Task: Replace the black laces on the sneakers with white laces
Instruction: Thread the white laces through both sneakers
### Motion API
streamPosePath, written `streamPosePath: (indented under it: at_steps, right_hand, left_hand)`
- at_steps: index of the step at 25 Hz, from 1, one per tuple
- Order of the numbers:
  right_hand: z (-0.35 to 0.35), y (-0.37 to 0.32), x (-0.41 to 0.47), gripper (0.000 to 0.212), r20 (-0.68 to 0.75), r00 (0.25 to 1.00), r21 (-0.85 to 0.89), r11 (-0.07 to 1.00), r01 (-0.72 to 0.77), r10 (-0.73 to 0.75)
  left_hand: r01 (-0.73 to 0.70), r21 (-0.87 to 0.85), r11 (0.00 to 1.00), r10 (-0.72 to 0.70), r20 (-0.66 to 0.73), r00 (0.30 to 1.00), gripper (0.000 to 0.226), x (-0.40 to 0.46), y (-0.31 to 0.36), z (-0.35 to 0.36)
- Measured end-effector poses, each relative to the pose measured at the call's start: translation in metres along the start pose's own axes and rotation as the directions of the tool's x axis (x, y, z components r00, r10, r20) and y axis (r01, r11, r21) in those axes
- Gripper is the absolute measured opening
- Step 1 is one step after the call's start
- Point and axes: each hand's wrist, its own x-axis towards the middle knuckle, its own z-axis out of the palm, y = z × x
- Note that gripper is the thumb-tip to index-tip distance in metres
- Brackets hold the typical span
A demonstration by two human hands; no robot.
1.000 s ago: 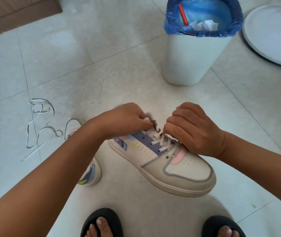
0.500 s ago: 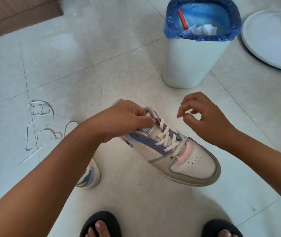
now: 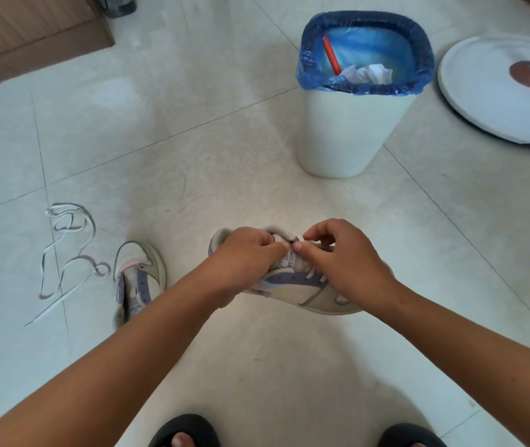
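A cream sneaker [image 3: 302, 293] with purple trim and white laces sits between my hands, toe pointing right. My left hand [image 3: 244, 253] grips the tongue and collar at the top of the shoe. My right hand [image 3: 341, 253] pinches the white lace end at the top eyelets, thumb and fingers curled over the lacing. The second sneaker [image 3: 136, 282] lies on the floor to the left with no lace in it. A loose white lace [image 3: 63, 253] lies tangled on the tiles further left. No black lace is in view.
A white bin with a blue liner [image 3: 358, 91] stands behind the shoe. A round white fan base [image 3: 495, 91] sits at the far right, a wooden cabinet [image 3: 31, 33] at the top left. My feet in black slippers [image 3: 183, 433] are at the bottom edge.
My right hand moved back down onto the top of the lacing and pinched the lace. The sneaker turned so its toe points more to the right. The camera tilted, showing the second shoe.
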Motion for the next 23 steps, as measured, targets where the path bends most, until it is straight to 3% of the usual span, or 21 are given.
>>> streamPosePath:
  at_steps: [4, 8, 10, 12, 14, 17, 19, 23]
  right_hand:
    - [0.000, -0.001, 0.000, 0.018, 0.051, 0.998, 0.032, 0.999, 0.023, -0.024]
    - [-0.010, -0.005, 0.001, 0.009, 0.151, 0.988, 0.350, 0.934, -0.069, 0.016]
    - [-0.019, -0.002, 0.009, 0.006, 0.199, 0.979, 0.581, 0.798, -0.162, 0.053]
    - [-0.024, 0.006, 0.023, 0.008, 0.282, 0.948, 0.767, 0.560, -0.314, 0.145]
    - [-0.028, 0.018, 0.038, 0.009, 0.328, 0.912, 0.845, 0.355, -0.399, 0.246]
    - [-0.035, 0.038, 0.057, 0.008, 0.311, 0.886, 0.917, 0.135, -0.375, 0.345]
    - [-0.045, 0.051, 0.069, 0.011, 0.259, 0.884, 0.951, 0.060, -0.305, 0.389]
    - [-0.079, 0.077, 0.089, 0.019, 0.115, 0.876, 0.986, 0.054, -0.158, 0.469]
  left_hand:
    - [0.002, 0.000, 1.000, -0.002, 0.004, 1.000, 0.035, 0.002, -0.005, 0.002]
    - [-0.024, 0.118, 0.993, 0.019, 0.039, 0.999, 0.028, 0.010, -0.013, 0.003]
    - [-0.040, 0.209, 0.977, 0.023, 0.083, 0.996, 0.023, 0.014, -0.019, 0.002]
    - [-0.075, 0.266, 0.961, 0.044, 0.119, 0.992, 0.028, 0.017, -0.023, -0.001]
    - [-0.113, 0.300, 0.947, 0.064, 0.169, 0.984, 0.038, 0.022, -0.027, -0.007]
    - [-0.138, 0.369, 0.919, 0.055, 0.227, 0.972, 0.043, 0.031, -0.036, -0.018]
    - [-0.152, 0.424, 0.893, 0.037, 0.268, 0.963, 0.044, 0.036, -0.046, -0.028]
    - [-0.248, 0.421, 0.873, 0.070, 0.394, 0.917, 0.039, 0.045, -0.066, -0.049]
